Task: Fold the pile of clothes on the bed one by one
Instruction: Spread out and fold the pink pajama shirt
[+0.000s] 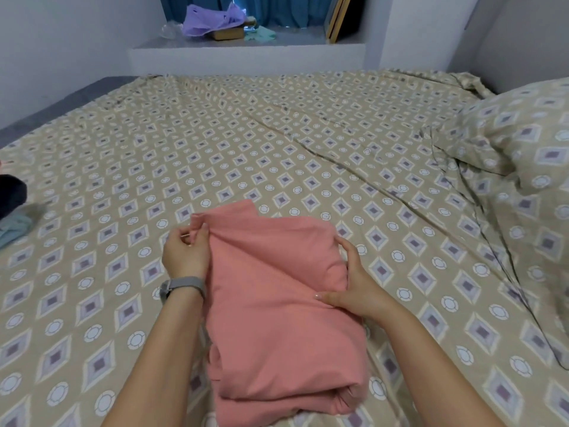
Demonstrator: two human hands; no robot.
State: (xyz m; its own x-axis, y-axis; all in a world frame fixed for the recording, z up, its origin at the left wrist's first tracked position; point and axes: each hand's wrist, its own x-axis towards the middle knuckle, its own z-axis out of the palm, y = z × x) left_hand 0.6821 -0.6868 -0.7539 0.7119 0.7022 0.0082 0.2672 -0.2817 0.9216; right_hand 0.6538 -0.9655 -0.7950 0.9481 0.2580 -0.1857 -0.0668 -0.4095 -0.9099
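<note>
Our left hand pinches the top corner of the pink cloth on the bed. Our right hand grips its right edge.

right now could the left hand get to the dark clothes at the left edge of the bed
Probably yes: only bare bedsheet lies between the left hand and the dark clothes, but that hand grips the pink garment and must let go first.
</note>
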